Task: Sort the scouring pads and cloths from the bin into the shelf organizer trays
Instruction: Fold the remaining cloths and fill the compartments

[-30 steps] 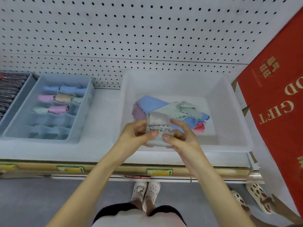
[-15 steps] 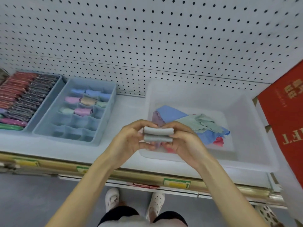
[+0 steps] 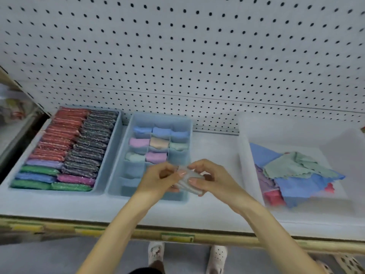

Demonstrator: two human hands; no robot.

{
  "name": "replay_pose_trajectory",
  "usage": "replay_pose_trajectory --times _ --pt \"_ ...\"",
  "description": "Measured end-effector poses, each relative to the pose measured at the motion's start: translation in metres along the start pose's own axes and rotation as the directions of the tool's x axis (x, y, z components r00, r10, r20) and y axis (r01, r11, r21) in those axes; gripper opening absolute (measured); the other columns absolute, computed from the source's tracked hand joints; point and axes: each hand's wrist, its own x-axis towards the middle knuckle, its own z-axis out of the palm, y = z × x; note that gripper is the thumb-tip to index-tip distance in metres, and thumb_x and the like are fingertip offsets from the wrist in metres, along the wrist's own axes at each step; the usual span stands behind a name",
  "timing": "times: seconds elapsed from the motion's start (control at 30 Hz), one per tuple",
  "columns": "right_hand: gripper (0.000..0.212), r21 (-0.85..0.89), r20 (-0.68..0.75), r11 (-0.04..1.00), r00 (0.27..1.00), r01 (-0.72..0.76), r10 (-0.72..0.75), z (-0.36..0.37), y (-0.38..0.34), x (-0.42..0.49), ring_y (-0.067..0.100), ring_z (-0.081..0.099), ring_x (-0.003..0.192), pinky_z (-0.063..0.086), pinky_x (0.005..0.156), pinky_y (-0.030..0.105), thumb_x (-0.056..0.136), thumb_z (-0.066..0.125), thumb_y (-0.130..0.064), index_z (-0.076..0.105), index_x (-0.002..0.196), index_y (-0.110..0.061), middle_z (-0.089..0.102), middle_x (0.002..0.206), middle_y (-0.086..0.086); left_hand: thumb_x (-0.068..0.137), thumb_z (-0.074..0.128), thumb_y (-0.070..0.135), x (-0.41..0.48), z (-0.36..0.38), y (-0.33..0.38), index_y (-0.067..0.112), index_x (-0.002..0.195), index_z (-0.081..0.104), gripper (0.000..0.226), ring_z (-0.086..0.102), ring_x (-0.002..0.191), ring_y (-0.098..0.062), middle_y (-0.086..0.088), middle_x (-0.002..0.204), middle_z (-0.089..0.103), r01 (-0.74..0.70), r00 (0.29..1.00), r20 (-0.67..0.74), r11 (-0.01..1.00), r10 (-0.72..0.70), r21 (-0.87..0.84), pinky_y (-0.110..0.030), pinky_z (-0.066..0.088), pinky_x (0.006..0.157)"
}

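Note:
My left hand (image 3: 158, 179) and my right hand (image 3: 212, 179) together hold a folded grey cloth (image 3: 187, 179) above the front right corner of the divided blue organizer tray (image 3: 187, 123). Several cells at the tray's back hold rolled blue, pink, tan and green cloths; the front cells look empty. To the right stands the clear white bin (image 3: 245, 155) with loose green (image 3: 296, 165), blue (image 3: 304, 186) and red (image 3: 273, 197) cloths in it. A second blue tray (image 3: 107, 157) on the left is packed with glittery scouring pads (image 3: 79, 147).
A white pegboard (image 3: 177, 56) backs the shelf. The shelf's front edge (image 3: 177, 237) carries yellow and green price labels. My shoes (image 3: 156, 252) show on the grey floor below. A dark gap and another shelf lie at the far left.
My view has swung left, so the pad tray is now in sight. Both hands have carried the grey cloth from over the bin to over the divided tray, folding it smaller.

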Motion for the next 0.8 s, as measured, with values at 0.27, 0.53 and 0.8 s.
replay_pose_trajectory --times 0.27,0.53,0.8 --pt "0.008 -0.178 0.063 0.984 0.997 -0.026 0.038 0.051 -0.019 0.04 0.005 0.058 0.076 0.045 0.073 0.018 0.083 0.071 -0.005 0.069 0.089 -0.011 0.065 0.084 0.006 0.086 0.069 0.011 0.013 -0.08 -0.015 0.015 0.098 0.068 0.013 0.066 0.078 -0.006 0.008 0.082 0.071 -0.105 0.993 0.068 0.986 0.097 0.127 -0.015 0.051 0.069" --pt "0.02 -0.871 -0.217 0.478 0.961 -0.112 -0.171 0.027 0.008 0.125 0.022 0.057 0.095 0.03 0.08 0.029 0.083 0.068 -0.022 0.067 0.103 -0.019 0.069 0.098 -0.002 0.094 0.061 0.02 0.04 -0.146 -0.048 0.013 0.122 0.06 0.029 0.05 0.116 -0.017 0.001 0.12 0.056 -0.216 0.914 -0.127 0.725 0.386 0.654 -0.027 0.035 0.097" --pt "0.018 -0.993 -0.104 0.06 0.987 -0.097 -0.125 0.033 0.017 0.143 0.026 0.061 0.086 0.021 0.075 0.033 0.081 0.058 -0.016 0.059 0.098 -0.022 0.068 0.088 -0.001 0.088 0.066 0.012 0.054 -0.146 -0.075 0.009 0.119 0.061 0.032 0.054 0.115 -0.029 -0.008 0.127 0.058 -0.256 0.865 -0.022 0.479 0.501 0.84 -0.033 0.028 0.1"
